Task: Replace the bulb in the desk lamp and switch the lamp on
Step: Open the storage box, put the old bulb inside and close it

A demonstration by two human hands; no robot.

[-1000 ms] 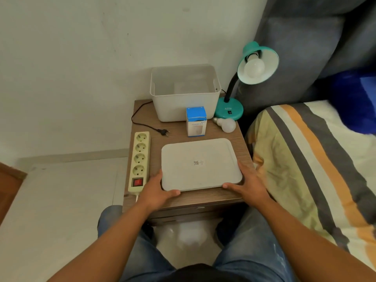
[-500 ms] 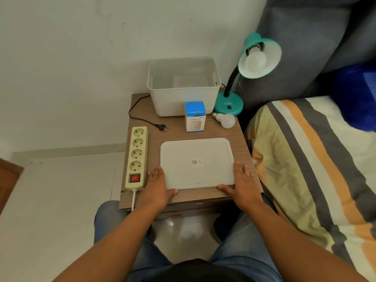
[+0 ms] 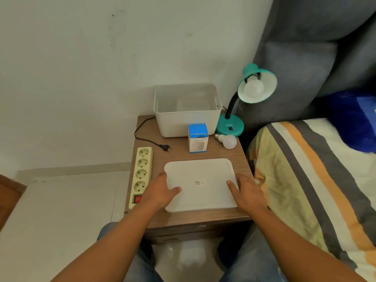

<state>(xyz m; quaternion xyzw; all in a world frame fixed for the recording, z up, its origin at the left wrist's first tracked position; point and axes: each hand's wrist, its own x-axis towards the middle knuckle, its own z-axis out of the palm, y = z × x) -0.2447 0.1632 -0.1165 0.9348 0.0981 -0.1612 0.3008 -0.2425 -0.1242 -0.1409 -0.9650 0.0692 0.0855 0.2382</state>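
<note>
The left hand [image 3: 160,192] and the right hand [image 3: 247,193] are lying on the two side edges of a flat white lid [image 3: 200,185], which is resting on the near part of the wooden bedside table [image 3: 181,148]. Both hands are relaxed with fingers spread, the thumbs pressing on the lid's top; neither is clenched or carrying anything.

The teal desk lamp [image 3: 231,126] is standing at the far right corner of the table, well apart from both hands, with a bulb [image 3: 253,88] sitting in its shade. A spare bulb [image 3: 227,141] is lying just in front of the lamp base, beyond the right hand and not touching it. The lamp's plug [image 3: 165,147] is lying unplugged near the power strip [image 3: 142,176], beyond the left hand.
</note>
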